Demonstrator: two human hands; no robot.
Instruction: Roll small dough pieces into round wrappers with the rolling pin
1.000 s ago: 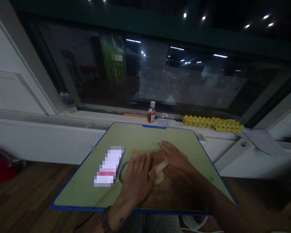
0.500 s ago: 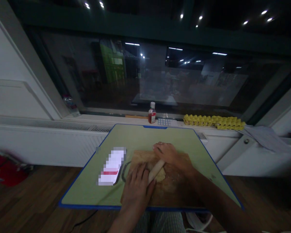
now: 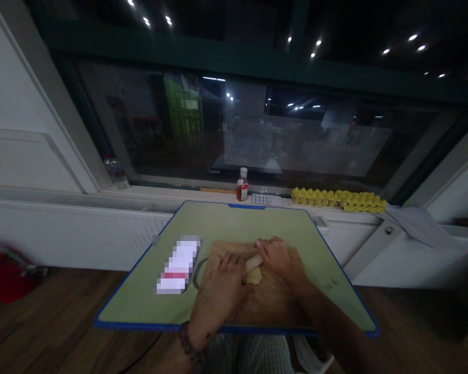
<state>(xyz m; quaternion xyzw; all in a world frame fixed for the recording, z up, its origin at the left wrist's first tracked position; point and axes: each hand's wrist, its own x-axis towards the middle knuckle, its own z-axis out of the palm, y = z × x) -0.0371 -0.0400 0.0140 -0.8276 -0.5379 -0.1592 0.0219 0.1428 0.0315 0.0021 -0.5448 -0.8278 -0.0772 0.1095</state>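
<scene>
At lower centre, the pale cylindrical rolling pin (image 3: 252, 264) has been swung nearer level, its ends covered by left hand (image 3: 224, 280) and right hand (image 3: 275, 256); whether fingers are closed cannot be told. Pressure is seemingly shifted to the flat yellowish dough (image 3: 254, 277)'s far edge.

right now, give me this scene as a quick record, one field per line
left hand: on one end of the rolling pin
right hand: on the pin's other end
dough: by the pin on the board, partly hidden
board: wooden, on the table
phone: left of the board, screen blurred out
windowsill: small bottle, yellow egg tray
</scene>
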